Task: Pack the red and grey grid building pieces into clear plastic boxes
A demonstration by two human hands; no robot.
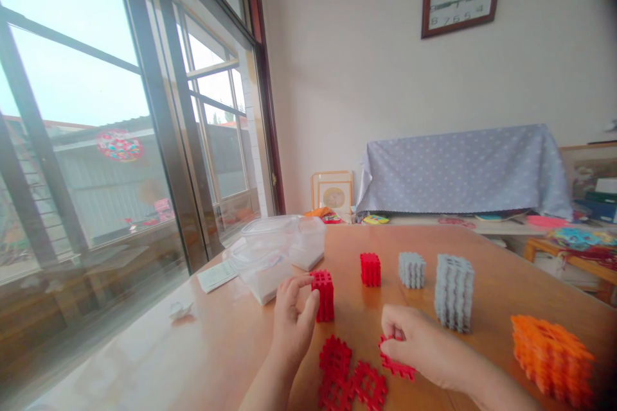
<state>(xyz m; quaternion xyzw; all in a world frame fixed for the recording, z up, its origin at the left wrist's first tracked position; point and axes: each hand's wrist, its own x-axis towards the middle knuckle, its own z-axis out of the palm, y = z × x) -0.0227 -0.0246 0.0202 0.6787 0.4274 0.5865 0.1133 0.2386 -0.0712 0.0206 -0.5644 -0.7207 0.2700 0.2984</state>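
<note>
My left hand (295,314) is at the left side of a stack of red notched square pieces (325,300), its forefinger and thumb resting against the stack's edge. Pinched in my right hand (412,337) is a red notched square piece (403,370), partly covered by the fingers and close to the tabletop. Between my forearms lie several loose red square pieces (370,385), flat and partly overlapping. Another, shorter red stack (370,270) stands farther back.
Right of centre stand a short grey stack (412,270) and a taller grey stack (454,292). An orange stack (552,359) is near the right edge. Clear plastic bags (267,270), a paper leaflet (216,276) and a small crumpled scrap (180,309) lie on the left by the window.
</note>
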